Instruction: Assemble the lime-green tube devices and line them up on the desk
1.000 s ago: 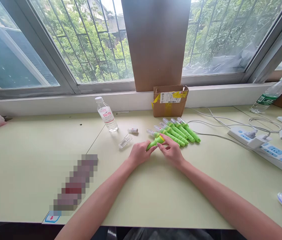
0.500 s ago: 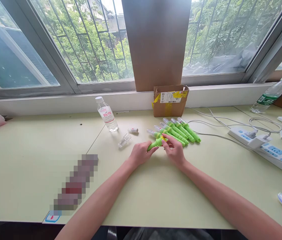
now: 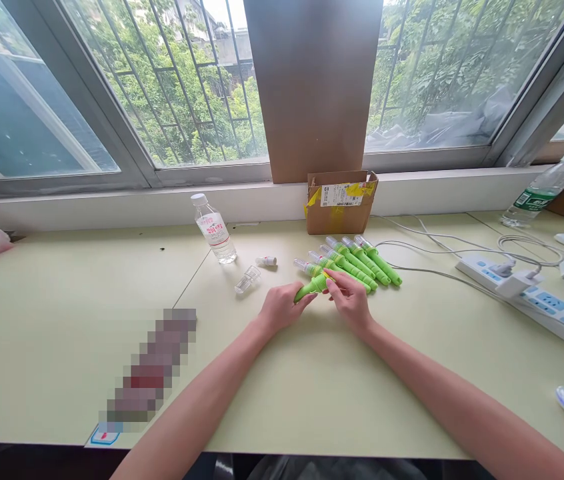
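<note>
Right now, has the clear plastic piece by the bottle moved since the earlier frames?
Yes, slightly: the clear plastic piece has shifted left in the view, judged against the standing water bottle.

L hand (image 3: 281, 305) bare | R hand (image 3: 351, 303) bare | dk gry clothing (image 3: 332, 468)

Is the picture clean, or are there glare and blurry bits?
Head view: bright daylight hazes the window panes, with a pale sheen on the brown panel; a blocky mosaic hides something on the table; the wide lens seems to stretch the edges; fine detail between the left hand and right hand is too small to read.
</note>
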A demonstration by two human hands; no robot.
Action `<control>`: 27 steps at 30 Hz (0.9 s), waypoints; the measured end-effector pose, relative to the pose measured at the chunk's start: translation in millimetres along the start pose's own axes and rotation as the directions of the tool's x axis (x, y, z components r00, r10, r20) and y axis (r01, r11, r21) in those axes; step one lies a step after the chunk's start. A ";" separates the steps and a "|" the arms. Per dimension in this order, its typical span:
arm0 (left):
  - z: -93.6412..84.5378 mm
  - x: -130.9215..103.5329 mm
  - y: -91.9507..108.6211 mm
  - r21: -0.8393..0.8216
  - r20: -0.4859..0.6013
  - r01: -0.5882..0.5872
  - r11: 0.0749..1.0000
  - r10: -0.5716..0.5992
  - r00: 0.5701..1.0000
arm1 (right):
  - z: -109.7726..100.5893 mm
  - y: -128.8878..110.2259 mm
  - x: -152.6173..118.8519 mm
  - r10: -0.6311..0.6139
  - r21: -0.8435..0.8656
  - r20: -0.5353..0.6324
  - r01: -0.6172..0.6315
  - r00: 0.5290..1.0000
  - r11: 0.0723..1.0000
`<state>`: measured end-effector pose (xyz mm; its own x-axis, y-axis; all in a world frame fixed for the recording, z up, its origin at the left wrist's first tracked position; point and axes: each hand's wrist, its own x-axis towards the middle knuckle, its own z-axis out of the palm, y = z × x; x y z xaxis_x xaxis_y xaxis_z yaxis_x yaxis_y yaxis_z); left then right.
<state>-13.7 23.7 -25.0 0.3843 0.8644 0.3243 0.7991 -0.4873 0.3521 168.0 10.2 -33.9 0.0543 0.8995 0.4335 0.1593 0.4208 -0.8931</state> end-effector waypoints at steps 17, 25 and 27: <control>0.1 -1.1 -2.4 -0.011 -0.011 0.010 1.000 -0.010 1.000 | -0.7 -0.9 -1.9 -0.128 -0.197 0.141 0.154 0.982 0.968; 0.5 -1.3 -2.4 -0.059 -0.023 0.005 0.998 -0.006 1.000 | -0.4 8.2 -1.0 -0.199 -0.135 0.082 0.209 0.976 0.968; 0.3 -1.2 -2.1 -0.072 -0.025 0.006 0.997 -0.008 1.000 | 0.1 9.7 -0.7 -0.227 -0.126 0.069 0.234 0.972 0.964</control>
<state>-15.7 23.8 -26.4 0.3665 0.8648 0.3434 0.7660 -0.4899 0.4162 169.4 13.7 -42.9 -0.0510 0.7866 0.6153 0.2900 0.6012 -0.7446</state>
